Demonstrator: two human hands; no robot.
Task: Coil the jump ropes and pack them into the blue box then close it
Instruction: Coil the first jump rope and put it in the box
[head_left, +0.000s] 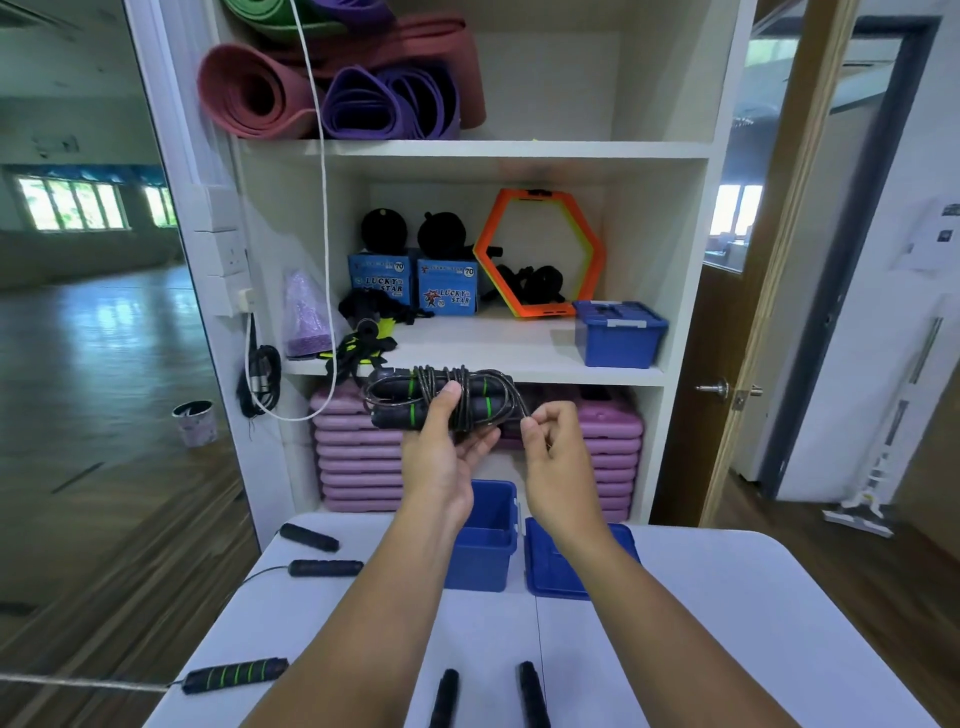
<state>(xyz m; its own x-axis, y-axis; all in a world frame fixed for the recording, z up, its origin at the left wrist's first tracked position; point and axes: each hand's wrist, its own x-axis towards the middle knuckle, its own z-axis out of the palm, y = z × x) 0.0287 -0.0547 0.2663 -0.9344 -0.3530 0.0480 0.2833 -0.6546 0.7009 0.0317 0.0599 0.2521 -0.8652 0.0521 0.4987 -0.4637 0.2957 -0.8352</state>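
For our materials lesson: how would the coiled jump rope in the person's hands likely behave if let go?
Probably floppy: on the jump rope the cord bends in tight loops round the handles. It may uncoil, since the right hand pinches the loose end while the left hand grips the bundle. Seemingly light: one hand carries it.

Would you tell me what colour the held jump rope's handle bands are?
Green bands on the black handles of the jump rope; the head view shows them best.
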